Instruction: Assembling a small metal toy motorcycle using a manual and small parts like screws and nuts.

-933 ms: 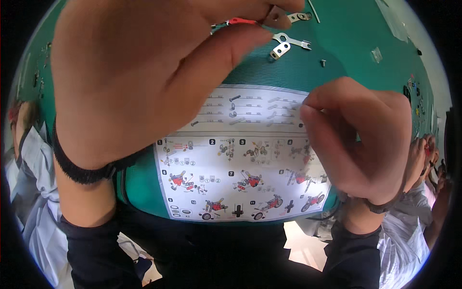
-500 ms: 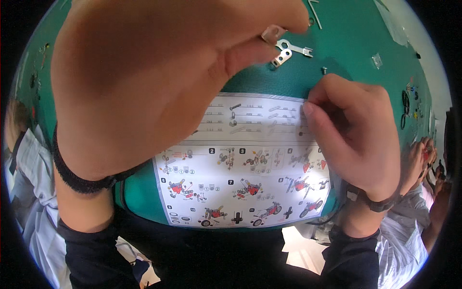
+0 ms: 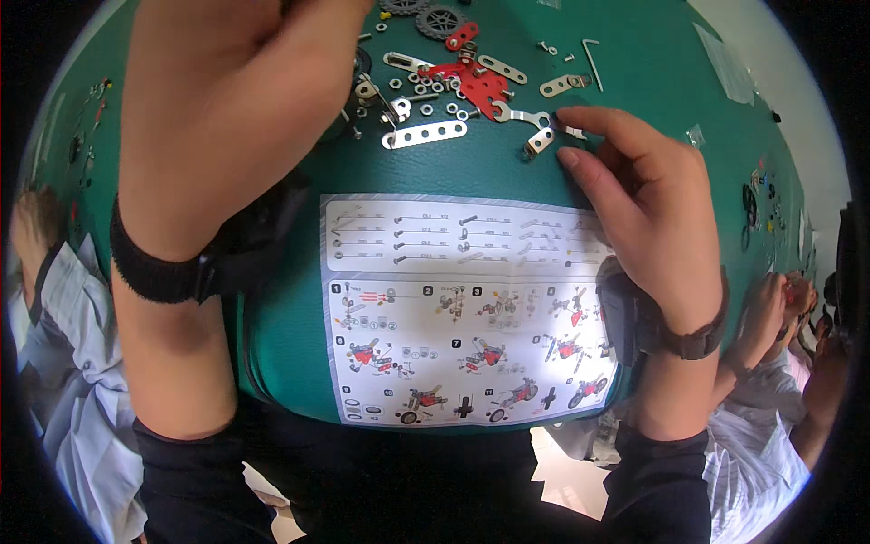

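Observation:
My left hand (image 3: 245,109) reaches up at the upper left, over the left edge of the parts pile. Its fingers are cut off by the top of the picture or hidden, so I cannot see what it holds. My right hand (image 3: 648,190) hovers at the pile's right side, thumb and index finger apart. Between these fingertips shows one end of a small silver wrench (image 3: 521,114). Close to the thumb lies a bent silver bracket (image 3: 538,141) with holes. A long perforated strip (image 3: 426,135) sits nearer me, left of the wrench.
A printed instruction sheet (image 3: 435,308) lies before me on the green table mat (image 3: 507,177). Red perforated plates (image 3: 480,86), nuts, screws and black wheels (image 3: 441,20) make up the pile. An L-shaped hex key (image 3: 593,63) is at right. Other people sit on both sides.
My left hand, earlier pinching a small silver bracket, has moved up and left, uncovering the pile. My right hand has moved from the sheet's upper edge to the wrench, its thumb and index finger parting.

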`<state>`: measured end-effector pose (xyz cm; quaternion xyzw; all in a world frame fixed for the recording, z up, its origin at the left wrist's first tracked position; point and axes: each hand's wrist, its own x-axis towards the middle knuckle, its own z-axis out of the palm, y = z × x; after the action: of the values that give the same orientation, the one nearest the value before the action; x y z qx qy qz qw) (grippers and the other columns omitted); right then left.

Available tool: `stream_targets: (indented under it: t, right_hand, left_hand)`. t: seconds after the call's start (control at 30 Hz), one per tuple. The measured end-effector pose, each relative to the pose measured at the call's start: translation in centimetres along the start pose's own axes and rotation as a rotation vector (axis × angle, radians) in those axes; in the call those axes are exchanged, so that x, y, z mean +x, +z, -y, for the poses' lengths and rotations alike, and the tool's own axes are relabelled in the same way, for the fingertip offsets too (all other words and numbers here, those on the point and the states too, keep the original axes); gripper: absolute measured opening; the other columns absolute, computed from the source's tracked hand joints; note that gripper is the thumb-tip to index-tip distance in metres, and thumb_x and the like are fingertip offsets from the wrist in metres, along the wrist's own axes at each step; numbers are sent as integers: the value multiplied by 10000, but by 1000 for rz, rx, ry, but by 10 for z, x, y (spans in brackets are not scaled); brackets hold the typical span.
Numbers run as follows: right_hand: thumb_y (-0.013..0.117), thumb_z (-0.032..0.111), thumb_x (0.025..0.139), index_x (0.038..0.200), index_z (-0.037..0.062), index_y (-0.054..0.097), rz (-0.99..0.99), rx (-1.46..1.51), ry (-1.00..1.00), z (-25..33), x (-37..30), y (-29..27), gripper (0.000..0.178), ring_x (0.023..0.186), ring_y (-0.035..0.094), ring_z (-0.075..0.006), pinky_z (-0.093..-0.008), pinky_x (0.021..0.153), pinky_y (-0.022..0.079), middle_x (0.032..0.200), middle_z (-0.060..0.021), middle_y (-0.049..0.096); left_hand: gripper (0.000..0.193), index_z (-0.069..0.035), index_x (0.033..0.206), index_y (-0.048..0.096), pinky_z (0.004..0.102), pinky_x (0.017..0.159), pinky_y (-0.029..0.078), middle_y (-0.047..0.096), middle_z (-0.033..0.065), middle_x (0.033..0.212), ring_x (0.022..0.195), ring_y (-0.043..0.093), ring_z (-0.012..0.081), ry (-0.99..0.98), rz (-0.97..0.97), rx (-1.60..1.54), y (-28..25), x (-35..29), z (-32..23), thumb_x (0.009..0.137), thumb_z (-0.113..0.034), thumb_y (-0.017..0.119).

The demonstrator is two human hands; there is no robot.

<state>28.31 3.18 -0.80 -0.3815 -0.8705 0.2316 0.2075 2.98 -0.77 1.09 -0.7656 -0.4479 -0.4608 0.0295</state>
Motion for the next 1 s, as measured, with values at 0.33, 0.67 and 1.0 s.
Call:
stream_targets:
  t: [0.33, 0.67, 1.0]
  right_hand:
    - [670, 16, 829, 911, -19, 643, -103, 221, 180, -4, 2, -9, 93, 589, 496, -72, -233, 549, 393, 665, 0, 549]
    - [668, 62, 868, 959, -29, 654, -86, 129, 169, -13, 1, -5, 130, 628, 537, -98, -252, 572, 428, 750, -42, 625]
    - [673, 160, 922, 991, -28, 708, -138, 51, 107, -29, 38, 2, 203, 562, 570, -89, -251, 533, 432, 667, -41, 641]
  left_hand:
    - [155, 99, 1051, 642, 263, 672, 526, 704, 163, 825, 753, 694, 186, -772, 121, -235, -21, 25, 5, 962, 46, 526]
    - [165, 103, 1051, 647, 258, 680, 519, 708, 159, 824, 752, 682, 175, -95, -28, -3, -9, 1, 5, 962, 43, 522]
    - [144, 83, 1007, 665, 289, 590, 526, 696, 208, 788, 663, 702, 249, -218, 53, -110, -18, 10, -12, 895, 36, 587]
